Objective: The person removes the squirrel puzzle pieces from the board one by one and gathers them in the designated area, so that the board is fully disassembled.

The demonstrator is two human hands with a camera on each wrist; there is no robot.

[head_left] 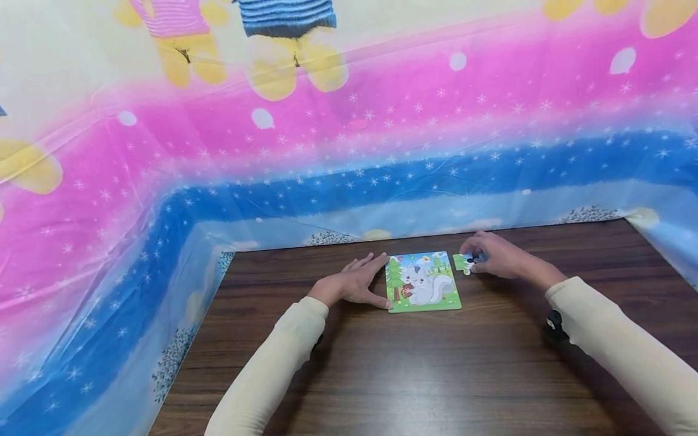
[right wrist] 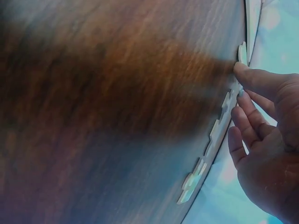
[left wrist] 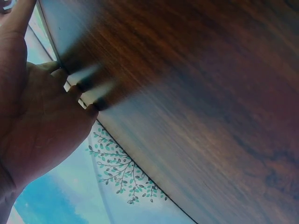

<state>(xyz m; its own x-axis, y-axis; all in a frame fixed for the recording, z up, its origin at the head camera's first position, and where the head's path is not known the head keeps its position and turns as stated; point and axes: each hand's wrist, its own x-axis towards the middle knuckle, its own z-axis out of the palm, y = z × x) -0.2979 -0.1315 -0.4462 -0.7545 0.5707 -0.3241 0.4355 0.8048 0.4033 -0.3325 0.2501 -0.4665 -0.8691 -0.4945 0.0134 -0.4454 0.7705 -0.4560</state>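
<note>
A square jigsaw puzzle (head_left: 422,284) with a white squirrel among green trees lies flat on the wooden table. My left hand (head_left: 357,283) rests at its left side, fingers spread, the thumb at the lower left corner and the fingertips by the upper left corner. To the right of the picture, my right hand (head_left: 498,257) pinches at a small puzzle piece (head_left: 460,263) with green on it. In the right wrist view the thumb touches a thin piece (right wrist: 242,53), and the fingers partly hide what is between them. Several loose pieces (right wrist: 192,179) lie beyond that hand.
The dark wooden table (head_left: 382,375) ends at a back edge just behind the puzzle. A cloth backdrop (head_left: 349,157) in pink and blue hangs along the back and left sides. Both forearms, in cream sleeves, reach in over the table.
</note>
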